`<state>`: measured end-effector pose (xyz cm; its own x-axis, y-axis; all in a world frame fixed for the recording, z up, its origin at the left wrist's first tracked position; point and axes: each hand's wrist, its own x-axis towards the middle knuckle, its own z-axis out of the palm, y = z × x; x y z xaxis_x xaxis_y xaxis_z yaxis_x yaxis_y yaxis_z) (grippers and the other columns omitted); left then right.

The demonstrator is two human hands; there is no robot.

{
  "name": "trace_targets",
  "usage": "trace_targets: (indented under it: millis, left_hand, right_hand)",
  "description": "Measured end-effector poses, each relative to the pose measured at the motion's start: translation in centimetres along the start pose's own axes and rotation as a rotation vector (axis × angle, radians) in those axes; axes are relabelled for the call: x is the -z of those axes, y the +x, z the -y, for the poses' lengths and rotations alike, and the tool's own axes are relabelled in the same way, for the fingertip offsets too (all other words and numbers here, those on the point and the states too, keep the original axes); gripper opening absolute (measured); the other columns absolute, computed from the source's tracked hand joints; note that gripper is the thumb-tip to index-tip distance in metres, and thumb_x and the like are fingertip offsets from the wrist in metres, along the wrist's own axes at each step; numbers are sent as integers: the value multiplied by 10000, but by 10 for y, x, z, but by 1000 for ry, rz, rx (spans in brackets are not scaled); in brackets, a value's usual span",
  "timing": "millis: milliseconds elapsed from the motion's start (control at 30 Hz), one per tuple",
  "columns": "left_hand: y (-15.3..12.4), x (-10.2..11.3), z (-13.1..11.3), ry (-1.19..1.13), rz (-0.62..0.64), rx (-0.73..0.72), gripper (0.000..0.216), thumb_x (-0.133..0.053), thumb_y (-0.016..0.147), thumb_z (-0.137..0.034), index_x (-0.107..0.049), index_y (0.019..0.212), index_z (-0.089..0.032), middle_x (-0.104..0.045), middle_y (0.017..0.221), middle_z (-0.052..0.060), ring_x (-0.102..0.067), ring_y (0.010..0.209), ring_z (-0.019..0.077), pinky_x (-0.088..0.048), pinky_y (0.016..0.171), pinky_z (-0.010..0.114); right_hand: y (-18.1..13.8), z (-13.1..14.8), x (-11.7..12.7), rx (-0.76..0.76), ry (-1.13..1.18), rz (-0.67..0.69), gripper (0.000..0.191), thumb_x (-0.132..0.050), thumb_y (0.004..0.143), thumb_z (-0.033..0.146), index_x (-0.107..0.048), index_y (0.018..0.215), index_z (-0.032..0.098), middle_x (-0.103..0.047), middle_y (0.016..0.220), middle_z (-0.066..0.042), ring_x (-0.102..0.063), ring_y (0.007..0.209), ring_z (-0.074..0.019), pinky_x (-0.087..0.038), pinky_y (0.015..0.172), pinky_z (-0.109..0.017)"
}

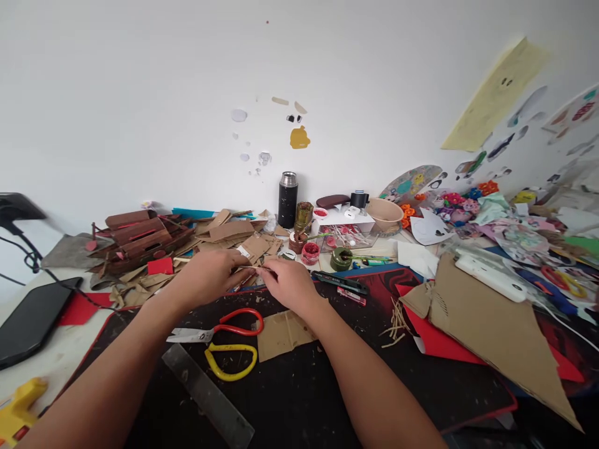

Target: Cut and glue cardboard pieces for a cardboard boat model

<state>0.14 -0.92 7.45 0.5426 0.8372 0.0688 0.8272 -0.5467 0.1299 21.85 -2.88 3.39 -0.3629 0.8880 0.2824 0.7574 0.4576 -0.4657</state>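
Note:
My left hand (218, 271) and my right hand (287, 280) meet above the far edge of the dark mat (327, 374). Fingers of both are closed in a pinch, tip to tip, around something too small to make out. Just behind them lies a heap of cardboard scraps (234, 231). Under my forearms are scissors (234, 337) with one red and one yellow handle, blades apart. Partly hidden by my right forearm, a flat cardboard piece (283, 337) rests on the mat. A metal ruler (208, 396) lies at an angle nearer to me.
A brown model boat (140, 243) stands at the left. Behind my hands are a black thermos (287, 199), a red paint jar (309, 253) and a green paint jar (341, 258). A utility knife (339, 282) and large cardboard (486, 324) lie right. A yellow glue gun (21, 405) sits front left.

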Motion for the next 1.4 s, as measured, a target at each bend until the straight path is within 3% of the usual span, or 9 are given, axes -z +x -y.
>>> trace_targets:
  millis: [300,467,700,933,1133,1233,1400]
  left_hand:
    - [1,-8,2,-24,-62,81,477,-467,991,-601,-832,1079,-307,-845,1013,89,-760,865,267,-470,723,320]
    - [2,-10,-8,98,-44,164,495,-448,997,-608,-816,1013,-278,-831,940,102,-764,823,292,-405,627,337]
    - [3,-13,-21,161,-14,220,476,-449,1021,-584,-800,1011,-263,-834,995,123,-767,814,326,-398,625,355]
    - [6,-19,-31,272,30,274,520,-372,1054,-549,-782,1021,-231,-832,989,166,-784,870,381,-399,623,376]
    - [8,-10,-26,187,-9,348,559,-330,1057,-558,-780,1172,-247,-843,1006,154,-789,889,386,-406,622,377]
    - [7,-7,-16,98,-107,380,560,-356,1034,-572,-786,1194,-252,-844,1061,141,-781,931,373,-450,668,380]
    - [6,-7,-2,-99,-200,374,537,-429,972,-595,-807,1162,-264,-837,1157,118,-761,1000,353,-504,771,381]
  right_hand:
    - [0,-1,2,-4,-16,23,286,-542,1123,351,-765,1008,215,-795,968,-68,-703,876,-225,-398,717,-302]
    - [1,-3,1,-30,15,17,269,-563,1111,345,-765,985,221,-801,949,-66,-709,861,-239,-399,719,-317]
    - [2,-3,0,-73,-48,37,256,-563,1109,350,-780,1044,229,-821,1007,-70,-731,909,-254,-409,726,-323]
    - [2,9,-2,-124,-134,89,312,-519,1113,327,-781,1021,184,-807,929,-126,-723,820,-271,-398,696,-348]
    - [1,5,4,-110,12,-28,332,-526,1123,341,-781,956,211,-803,886,-71,-706,801,-229,-345,661,-325]
    - [1,1,7,-112,112,-57,306,-551,1119,342,-794,983,214,-813,923,-59,-709,834,-216,-355,675,-307]
    - [-2,7,11,-50,191,63,247,-608,1100,332,-810,1021,215,-816,952,-51,-707,855,-206,-361,681,-297]
